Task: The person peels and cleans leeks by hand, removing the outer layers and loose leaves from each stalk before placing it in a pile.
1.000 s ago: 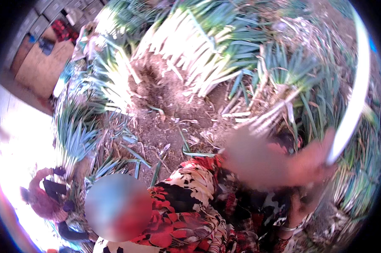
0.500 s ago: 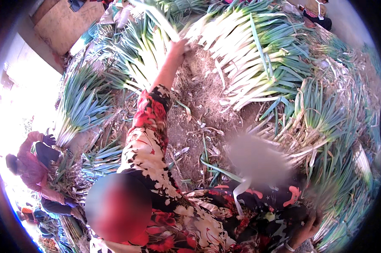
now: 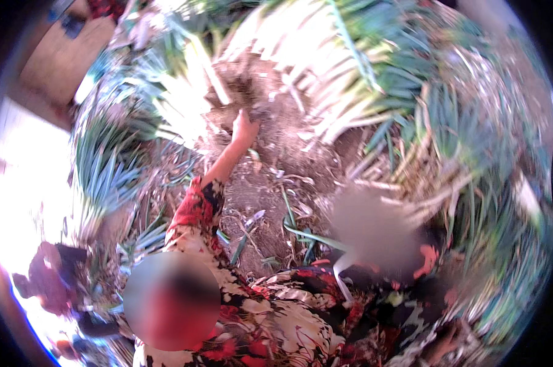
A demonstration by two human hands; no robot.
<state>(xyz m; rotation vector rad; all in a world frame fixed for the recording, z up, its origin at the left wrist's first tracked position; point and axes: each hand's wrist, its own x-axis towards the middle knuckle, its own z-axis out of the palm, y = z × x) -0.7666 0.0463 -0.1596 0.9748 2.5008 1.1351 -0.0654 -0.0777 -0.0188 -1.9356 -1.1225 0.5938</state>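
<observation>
Evidently the left hand [image 3: 246, 130] was stretched far out on a straight arm in a red, black and white flowered sleeve [image 3: 194, 214], because the leeks [image 3: 188, 104] lay at the far side of a bare patch of soil [image 3: 270, 171] and could only be met at full reach. The hand sat just beside their pale stalks, touching or nearly touching a dark clump of earth [image 3: 252, 98]. Motion blur hid the fingers, so I cannot tell whether its grip was clenched or released. The right hand could not be made out. The leeks nearest the hand lay flat on the ground, their long axis running slantwise, white root ends toward the soil patch and green tops pointing out to the upper left. A larger heap of leeks [image 3: 331, 73] fanned the same way beyond it, white ends inward and leaves outward, probably so the roots stayed together. A loose green leaf [image 3: 307, 235] lay on the soil nearer the body. Another person [image 3: 50, 278] crouched well apart at the lower left.
</observation>
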